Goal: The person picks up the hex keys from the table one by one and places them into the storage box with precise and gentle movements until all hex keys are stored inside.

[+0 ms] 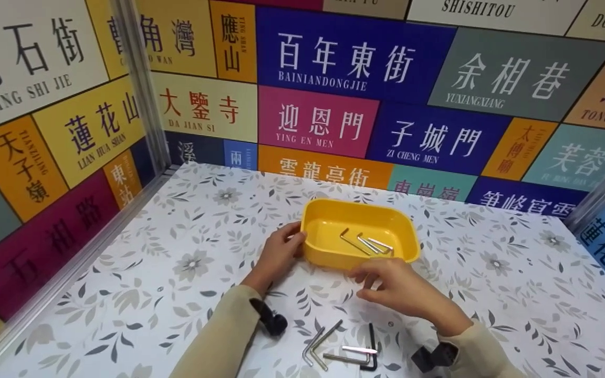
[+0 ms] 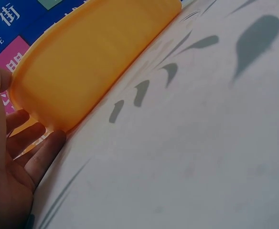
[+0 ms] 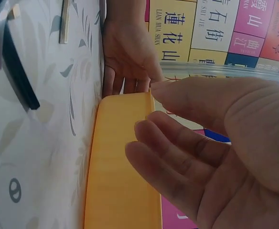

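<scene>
A yellow plastic tray (image 1: 329, 258) stands on the table, with several L-shaped hex keys (image 1: 355, 242) lying inside towards its right end. At the tray's left end my left hand (image 1: 279, 252) holds it, thumb at the rim and fingers against the outer wall; the left wrist view shows these fingers (image 2: 46, 150) close up. My right hand (image 1: 394, 286) is at the tray's front right side, its fingers loosely bent with nothing seen between them. In the right wrist view its fingertips (image 3: 142, 143) overlap the tray wall; whether they touch it I cannot tell.
Nearer me on the table lie more hex keys: two metallic ones (image 1: 313, 346) side by side, and a black one (image 1: 371, 336) crossing a brassy one (image 1: 345, 359) and a shiny pale piece (image 1: 357, 349). Sign-printed walls (image 1: 355, 58) bound the flower-patterned table (image 1: 192, 299).
</scene>
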The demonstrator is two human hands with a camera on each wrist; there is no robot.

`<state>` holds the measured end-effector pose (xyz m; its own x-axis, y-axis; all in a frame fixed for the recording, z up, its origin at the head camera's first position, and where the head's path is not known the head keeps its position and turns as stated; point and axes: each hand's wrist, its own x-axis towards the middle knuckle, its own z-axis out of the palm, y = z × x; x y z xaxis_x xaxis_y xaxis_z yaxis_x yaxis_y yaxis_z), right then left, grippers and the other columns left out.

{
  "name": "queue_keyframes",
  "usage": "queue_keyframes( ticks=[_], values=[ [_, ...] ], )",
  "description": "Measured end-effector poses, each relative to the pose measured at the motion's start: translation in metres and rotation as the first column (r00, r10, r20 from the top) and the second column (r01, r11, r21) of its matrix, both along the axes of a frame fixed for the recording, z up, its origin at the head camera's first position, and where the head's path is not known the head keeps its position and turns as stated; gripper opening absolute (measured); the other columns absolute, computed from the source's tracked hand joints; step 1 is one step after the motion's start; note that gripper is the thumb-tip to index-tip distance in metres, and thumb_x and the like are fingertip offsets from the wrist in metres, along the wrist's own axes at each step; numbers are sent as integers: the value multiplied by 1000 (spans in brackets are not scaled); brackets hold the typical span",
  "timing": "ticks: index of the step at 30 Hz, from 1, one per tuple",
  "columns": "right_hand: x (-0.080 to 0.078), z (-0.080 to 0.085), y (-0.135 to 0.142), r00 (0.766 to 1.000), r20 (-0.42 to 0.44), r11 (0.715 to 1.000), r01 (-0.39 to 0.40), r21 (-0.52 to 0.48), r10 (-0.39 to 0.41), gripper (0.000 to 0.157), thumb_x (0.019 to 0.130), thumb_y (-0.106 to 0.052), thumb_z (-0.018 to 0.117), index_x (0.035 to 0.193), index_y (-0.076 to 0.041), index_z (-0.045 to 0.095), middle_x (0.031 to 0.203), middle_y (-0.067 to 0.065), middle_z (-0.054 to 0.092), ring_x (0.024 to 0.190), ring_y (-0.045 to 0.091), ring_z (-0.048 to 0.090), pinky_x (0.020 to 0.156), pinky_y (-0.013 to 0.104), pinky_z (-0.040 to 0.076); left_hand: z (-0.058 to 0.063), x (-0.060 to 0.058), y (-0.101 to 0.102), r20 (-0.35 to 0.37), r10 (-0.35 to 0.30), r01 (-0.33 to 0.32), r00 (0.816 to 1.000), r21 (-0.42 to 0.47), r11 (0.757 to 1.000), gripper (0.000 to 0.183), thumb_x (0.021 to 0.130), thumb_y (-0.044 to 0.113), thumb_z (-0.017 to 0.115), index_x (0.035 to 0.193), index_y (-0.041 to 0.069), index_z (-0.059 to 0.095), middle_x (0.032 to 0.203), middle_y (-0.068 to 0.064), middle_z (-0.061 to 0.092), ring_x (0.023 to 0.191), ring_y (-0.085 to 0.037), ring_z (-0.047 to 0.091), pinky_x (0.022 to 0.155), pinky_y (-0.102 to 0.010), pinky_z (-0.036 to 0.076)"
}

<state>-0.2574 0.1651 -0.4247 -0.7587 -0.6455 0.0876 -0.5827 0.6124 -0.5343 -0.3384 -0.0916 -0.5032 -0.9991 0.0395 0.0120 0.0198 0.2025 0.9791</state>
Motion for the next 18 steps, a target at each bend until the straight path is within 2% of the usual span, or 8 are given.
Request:
queue_keyframes(
  ticks=[9,18],
  values=[
    [6,3,-7,995,54,995,-87,58,84,30,87,-13,75,117,-7,72,107,9,75,89,13,69,74,22,59,2,-1,0,19,3,-3,1000,0,1000,51,99,40,54,147,25,53,145,1,58,114,-16,63,103,-35,53],
    [11,-4,-16,986,99,982,-144,124,133,28,87,-14,75,115,-11,74,107,5,75,85,7,68,74,21,57,0,1,-1,9,-3,3,1000,-4,1000,51,99,39,53,148,23,52,146,1,58,115,-16,62,103,-35,53]
  ],
)
